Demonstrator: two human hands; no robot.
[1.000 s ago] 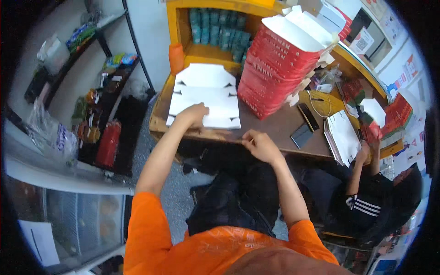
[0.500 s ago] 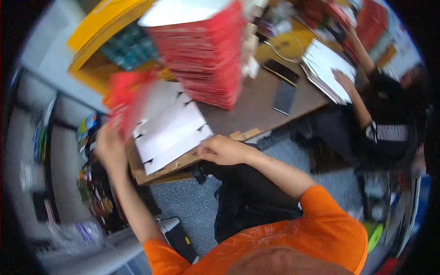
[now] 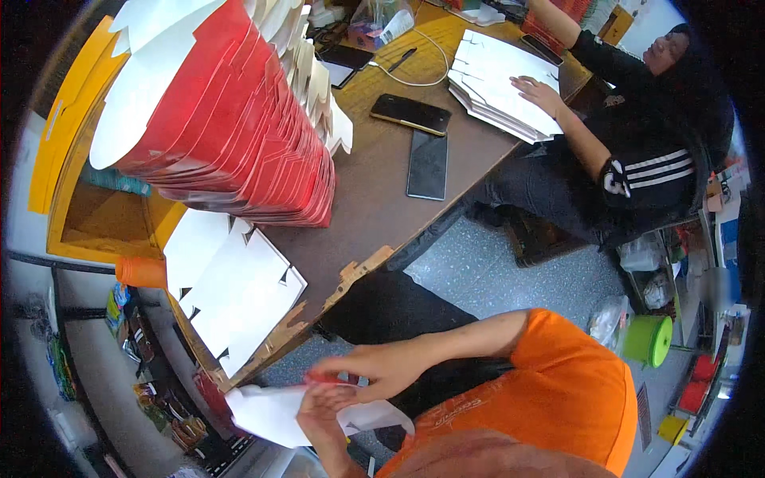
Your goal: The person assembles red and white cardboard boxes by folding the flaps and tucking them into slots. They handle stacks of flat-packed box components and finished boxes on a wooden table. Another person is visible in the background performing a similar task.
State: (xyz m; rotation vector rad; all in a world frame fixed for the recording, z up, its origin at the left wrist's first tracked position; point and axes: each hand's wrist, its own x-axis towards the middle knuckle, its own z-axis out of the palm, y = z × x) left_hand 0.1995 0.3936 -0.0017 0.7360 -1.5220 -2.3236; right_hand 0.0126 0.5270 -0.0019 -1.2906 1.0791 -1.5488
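Observation:
In front of my body, off the table's near edge, I hold a card carton blank (image 3: 271, 410), its white face showing and a bit of red at the folded edge. My left hand (image 3: 325, 410) is closed around its middle. My right hand (image 3: 386, 368) reaches across from the right, its fingers bent at the red edge beside my left fingers; the fingertips are partly hidden. On the table's left corner lies a pile of flat white carton blanks (image 3: 243, 291) with dark slots. Behind it stands a tall nested stack of red cartons (image 3: 239, 135) with white insides.
Two phones, one (image 3: 410, 114) overlapping the other (image 3: 428, 166), lie on the brown table (image 3: 366, 215). At the right, a co-worker (image 3: 637, 151) rests a hand on another white blank pile (image 3: 506, 72). A yellow shelf box (image 3: 72, 199) and an orange cup (image 3: 142, 272) stand left.
My left hand has come from above the table's left side, where it held a blurred red piece, down to my body. My right hand has left the blank pile and joined it.

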